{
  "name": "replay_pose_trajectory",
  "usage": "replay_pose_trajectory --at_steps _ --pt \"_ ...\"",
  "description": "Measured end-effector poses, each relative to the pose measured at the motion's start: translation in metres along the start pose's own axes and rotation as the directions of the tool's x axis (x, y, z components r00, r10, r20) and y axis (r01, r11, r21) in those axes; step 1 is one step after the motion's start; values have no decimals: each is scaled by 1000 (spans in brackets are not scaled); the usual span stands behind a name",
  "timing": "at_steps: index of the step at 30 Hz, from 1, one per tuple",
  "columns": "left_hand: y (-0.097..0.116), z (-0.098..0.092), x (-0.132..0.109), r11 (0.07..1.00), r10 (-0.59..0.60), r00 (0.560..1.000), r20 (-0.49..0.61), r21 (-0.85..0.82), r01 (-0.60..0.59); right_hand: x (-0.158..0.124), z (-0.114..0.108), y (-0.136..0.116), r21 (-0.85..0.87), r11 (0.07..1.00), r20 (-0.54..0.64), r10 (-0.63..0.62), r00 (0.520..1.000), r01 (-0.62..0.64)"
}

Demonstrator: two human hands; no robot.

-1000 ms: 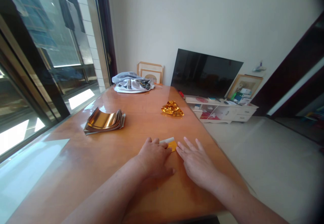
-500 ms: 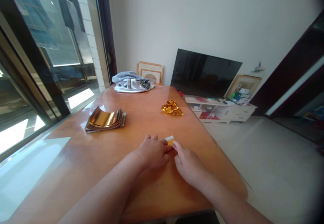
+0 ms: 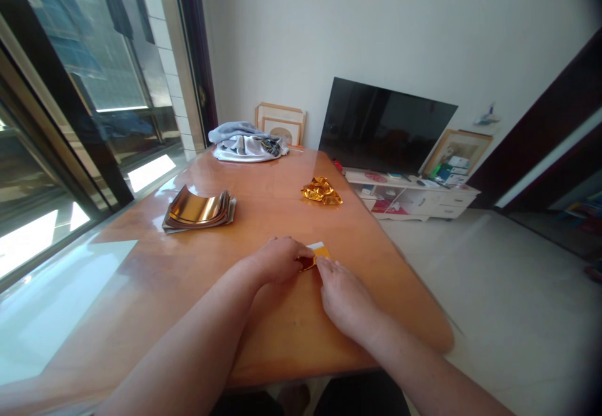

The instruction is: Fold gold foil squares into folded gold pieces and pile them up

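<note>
A small folded piece of gold paper [image 3: 320,251] with a white edge lies on the wooden table [image 3: 263,209] in front of me. My left hand [image 3: 281,258] is curled over its left side, fingers closed on the paper. My right hand [image 3: 342,295] meets it from the right, fingertips pinched on the same piece. Most of the paper is hidden under both hands.
A stack of curled gold sheets [image 3: 200,210] lies at the left. A crumpled gold foil shape [image 3: 322,191] sits farther back. Bundled grey cloth [image 3: 247,142] rests at the far end. Glass windows run along the left; a TV [image 3: 383,130] and low cabinet stand beyond the table's right edge.
My right hand went from flat with spread fingers to a pinch on the paper. Both hands drew closer together over it. The camera shifted slightly.
</note>
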State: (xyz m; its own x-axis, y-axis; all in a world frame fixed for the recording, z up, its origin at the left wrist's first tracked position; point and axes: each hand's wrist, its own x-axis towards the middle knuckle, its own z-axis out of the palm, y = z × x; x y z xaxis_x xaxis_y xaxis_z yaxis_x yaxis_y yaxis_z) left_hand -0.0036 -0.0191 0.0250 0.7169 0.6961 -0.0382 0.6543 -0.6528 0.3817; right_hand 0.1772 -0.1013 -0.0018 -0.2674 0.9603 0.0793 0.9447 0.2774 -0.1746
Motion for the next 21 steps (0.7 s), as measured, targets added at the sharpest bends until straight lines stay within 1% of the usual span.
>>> replay_pose_trajectory --at_steps 2,5,13,17,21 --pt "-4 3 1 1000 12 1000 -10 -2 -12 1 4 2 -19 1000 20 -23 1000 23" --pt "-9 5 2 999 39 999 -22 -11 -40 3 7 3 -44 999 56 -26 998 29" --pt "-16 4 3 997 55 998 20 -51 -54 3 8 2 -120 991 62 -44 997 51" --pt "-18 4 4 996 54 997 48 -76 -50 0 7 3 -135 987 75 -77 994 86" --pt "-20 4 5 993 59 997 55 -106 -53 -2 4 3 -142 984 61 -100 993 108"
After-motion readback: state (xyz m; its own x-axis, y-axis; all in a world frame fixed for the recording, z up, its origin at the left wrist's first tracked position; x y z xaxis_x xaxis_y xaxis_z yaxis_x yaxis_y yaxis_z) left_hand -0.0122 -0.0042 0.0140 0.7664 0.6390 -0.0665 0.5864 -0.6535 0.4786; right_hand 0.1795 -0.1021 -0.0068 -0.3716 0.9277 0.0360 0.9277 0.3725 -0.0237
